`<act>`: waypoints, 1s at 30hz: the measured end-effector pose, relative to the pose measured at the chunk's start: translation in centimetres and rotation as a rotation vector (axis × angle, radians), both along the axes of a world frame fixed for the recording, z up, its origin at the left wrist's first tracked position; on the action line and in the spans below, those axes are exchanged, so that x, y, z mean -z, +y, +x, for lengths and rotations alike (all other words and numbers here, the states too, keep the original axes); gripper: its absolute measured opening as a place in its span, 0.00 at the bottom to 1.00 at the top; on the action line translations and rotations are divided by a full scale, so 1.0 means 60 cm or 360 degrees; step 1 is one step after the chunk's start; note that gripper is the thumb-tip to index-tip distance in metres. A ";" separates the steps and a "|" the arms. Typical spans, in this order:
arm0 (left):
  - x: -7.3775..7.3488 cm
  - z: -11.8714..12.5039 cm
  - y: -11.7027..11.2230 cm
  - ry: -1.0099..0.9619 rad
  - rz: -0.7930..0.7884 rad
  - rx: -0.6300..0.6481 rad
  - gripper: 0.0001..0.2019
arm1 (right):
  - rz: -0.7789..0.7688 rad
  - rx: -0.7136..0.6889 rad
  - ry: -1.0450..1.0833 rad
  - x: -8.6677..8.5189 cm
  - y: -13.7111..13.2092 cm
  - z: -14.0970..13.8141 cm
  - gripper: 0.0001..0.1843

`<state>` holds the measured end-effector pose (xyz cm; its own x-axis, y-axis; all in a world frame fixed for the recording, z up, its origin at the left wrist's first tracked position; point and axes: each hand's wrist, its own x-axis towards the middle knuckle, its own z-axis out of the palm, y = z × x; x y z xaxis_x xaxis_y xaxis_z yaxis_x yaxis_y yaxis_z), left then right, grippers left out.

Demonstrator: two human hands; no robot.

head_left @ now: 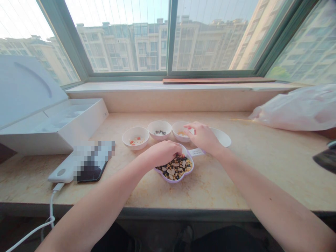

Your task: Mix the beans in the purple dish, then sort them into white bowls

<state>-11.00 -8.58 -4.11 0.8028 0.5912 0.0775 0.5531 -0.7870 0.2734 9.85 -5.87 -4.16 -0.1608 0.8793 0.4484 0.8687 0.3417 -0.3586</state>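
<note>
A purple-rimmed scalloped bowl point(174, 181) holds mixed black beans, yellow grains and flat pale seeds point(172, 172). My left hand point(168, 152) reaches into its far side with fingers curled down together; what they pinch is hidden. Over the rightmost of three small white bowls, my right hand point(201, 135) hovers with thumb and fingers apart. That third bowl point(180, 126) has some yellow grains in it. Black beans lie in the middle bowl point(159, 126), while the left bowl point(135, 131) contains red and pale pieces. A white dish point(223, 137) is partly behind my right hand.
At the left stand an open white box point(81, 122), a white power bank point(64, 167) with a cable point(51, 206), and a dark phone point(91, 171). A pale plastic bag point(299, 108) lies at the right. The window point(169, 38) borders the countertop's point(262, 168) back.
</note>
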 end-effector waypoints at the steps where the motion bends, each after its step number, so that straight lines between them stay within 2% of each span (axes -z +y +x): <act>1: 0.000 0.000 0.000 0.0004 0.0008 -0.0007 0.16 | 0.0003 -0.0005 -0.0001 0.000 0.000 0.000 0.13; 7: -0.007 -0.002 -0.004 0.0025 0.0072 -0.0042 0.16 | 0.0006 0.0004 0.0006 0.000 0.001 -0.001 0.12; 15: -0.029 -0.009 -0.009 -0.0012 0.0172 -0.0022 0.12 | 0.0013 -0.0011 0.0032 -0.005 -0.006 -0.006 0.12; 20: -0.036 -0.018 -0.007 -0.0176 0.0303 -0.0161 0.12 | 0.0009 -0.0132 0.0193 -0.018 -0.018 -0.014 0.12; 22: -0.038 -0.021 -0.006 -0.0309 0.0373 -0.0268 0.12 | -0.0163 -0.0223 0.0391 -0.026 -0.025 -0.019 0.12; 24: -0.040 -0.022 -0.004 -0.0465 0.0435 -0.0359 0.11 | -0.0522 -0.0399 0.0651 -0.033 -0.033 -0.023 0.13; 27: -0.041 -0.023 -0.002 -0.0642 0.0492 -0.0383 0.10 | -0.1047 -0.0688 0.1064 -0.036 -0.040 -0.028 0.20; 30: -0.036 -0.022 -0.001 -0.0707 0.0579 -0.0375 0.09 | -0.1223 -0.0735 0.1352 -0.033 -0.041 -0.031 0.25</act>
